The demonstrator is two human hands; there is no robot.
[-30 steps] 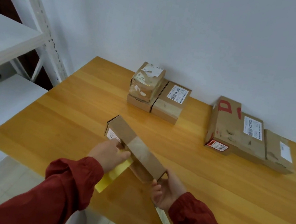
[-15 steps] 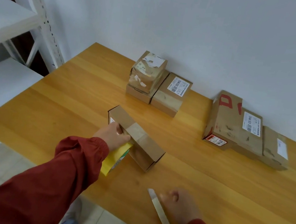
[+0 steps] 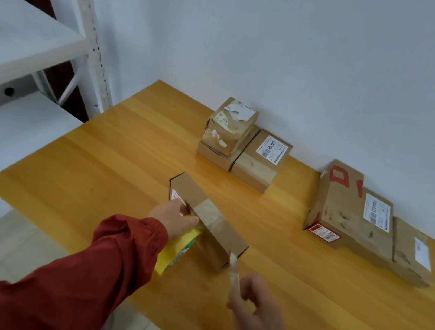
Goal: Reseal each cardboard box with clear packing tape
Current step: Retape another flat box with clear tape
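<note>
A small long cardboard box (image 3: 192, 192) lies on the wooden table (image 3: 112, 176), with a band of clear tape (image 3: 209, 215) across its top. My left hand (image 3: 174, 216) grips a yellow tape roll (image 3: 174, 252) against the box's near side, fingers curled at the taped edge. My right hand (image 3: 256, 305), blurred by motion, pinches a slim pale cutter (image 3: 233, 271). The cutter's tip is at the box's near right corner.
Three taped boxes (image 3: 261, 157) are grouped at the back by the wall. A larger box with red marks (image 3: 345, 211) and a smaller box (image 3: 410, 252) lie at the right. A white metal shelf rack (image 3: 32, 32) stands left of the table.
My right hand let go of the box's end, dropped to the table, then lifted the cutter up to the box's near corner. My left hand stayed on the tape roll.
</note>
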